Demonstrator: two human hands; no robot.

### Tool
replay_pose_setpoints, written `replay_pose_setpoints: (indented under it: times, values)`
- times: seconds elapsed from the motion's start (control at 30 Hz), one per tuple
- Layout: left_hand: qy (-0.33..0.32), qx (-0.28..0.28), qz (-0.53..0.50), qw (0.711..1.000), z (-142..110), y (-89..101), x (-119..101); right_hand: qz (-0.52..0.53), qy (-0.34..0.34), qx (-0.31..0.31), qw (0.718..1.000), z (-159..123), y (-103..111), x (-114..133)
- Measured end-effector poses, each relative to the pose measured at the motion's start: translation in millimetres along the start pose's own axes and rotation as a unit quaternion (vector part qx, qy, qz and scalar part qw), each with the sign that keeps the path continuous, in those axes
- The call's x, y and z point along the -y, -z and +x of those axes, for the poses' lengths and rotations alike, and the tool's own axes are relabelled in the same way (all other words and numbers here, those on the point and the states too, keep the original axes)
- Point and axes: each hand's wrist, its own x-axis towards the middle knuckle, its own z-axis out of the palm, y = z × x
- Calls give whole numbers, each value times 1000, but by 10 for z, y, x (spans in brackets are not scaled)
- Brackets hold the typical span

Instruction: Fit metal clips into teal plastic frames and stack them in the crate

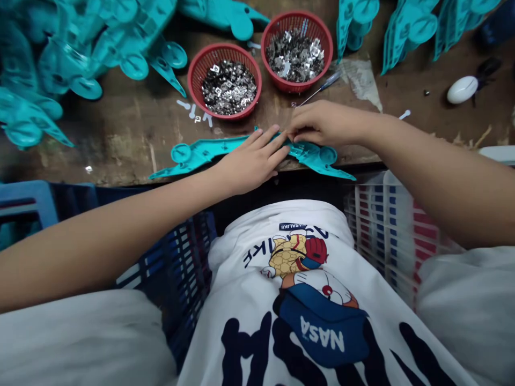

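Along the near edge of the scarred wooden surface (120, 161), one teal moulded plastic strip (201, 153) lying crosswise, both ends jutting past the edge. Left hand (251, 161) flat on it, fingers (265, 142) spread wide. Right hand (325, 124) just beyond, fingers (295, 131) pinched narrow at the strip's middle, anything small between them hidden. Just ahead, two red plastic baskets (192, 72) of small silvery metal pieces (228, 87), and a thin screwdriver (322, 88) close above the right knuckles. Likely risks: uneven pressure sliding the strip off the edge toward the lap, too hard a twist cracking the thin plastic, a careless reach tipping a basket and scattering the metal pieces.
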Motion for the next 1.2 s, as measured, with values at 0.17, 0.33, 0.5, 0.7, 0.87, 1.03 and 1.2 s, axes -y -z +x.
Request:
replay_pose_setpoints:
  times: [0.17,0.33,0.5,0.7,0.87,1.03,1.2]
  values:
    - [-12,-11,-2,1000,-6,-57,25,-4,0,13,1000,-9,40,13]
    - [-12,-10,-1,1000,-13,-71,34,-2,9,-1,1000,-49,-1,-10]
    - [-13,-16,2,1000,-11,-78,37,-6,6,3,1000,-95,-19,44]
    - [-9,-30,-20,999,-7,-94,47,-20,-33,20,999,-98,29,133]
    - [-8,-31,-23,999,-2,-95,43,-20,-26,19,999,-101,35,158]
    - [-13,-28,-15,999,-2,-90,35,-25,-36,21,999,-88,28,132]
    - [-9,-34,-17,999,-4,-101,41,-27,-24,18,999,-100,54,180]
